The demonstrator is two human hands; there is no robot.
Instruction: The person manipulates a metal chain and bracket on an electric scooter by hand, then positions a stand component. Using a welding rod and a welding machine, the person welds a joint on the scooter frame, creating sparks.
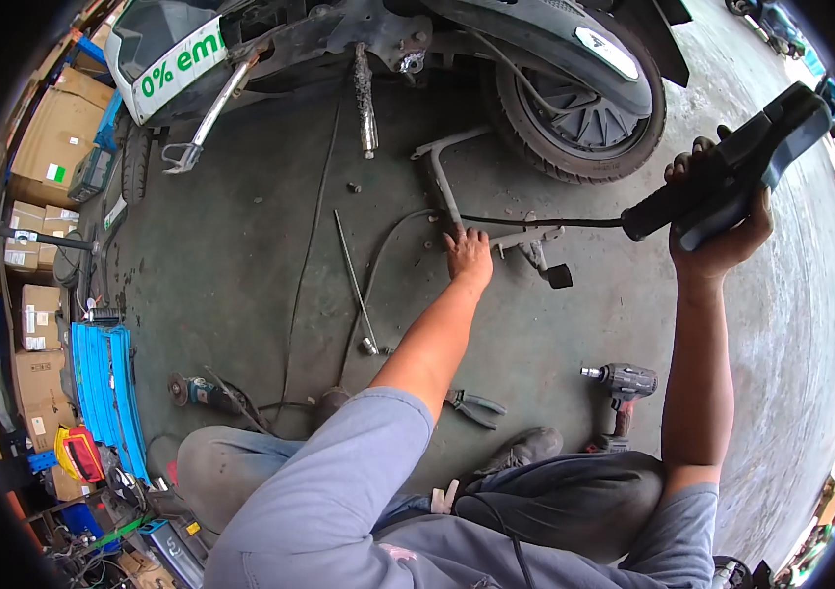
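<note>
My left hand reaches forward to the concrete floor and rests on a grey metal scooter stand, where a black cable runs past. Whether its fingers grip the stand I cannot tell. My right hand is raised at the right, shut on a black handheld tool from which that cable leads. The scooter's rear wheel stands just behind the stand. I sit on the floor with my knees drawn up.
A long socket wrench, pliers, a cordless impact driver and an angle grinder lie on the floor. Cardboard boxes and a blue ribbed panel line the left side. The scooter's body spans the top.
</note>
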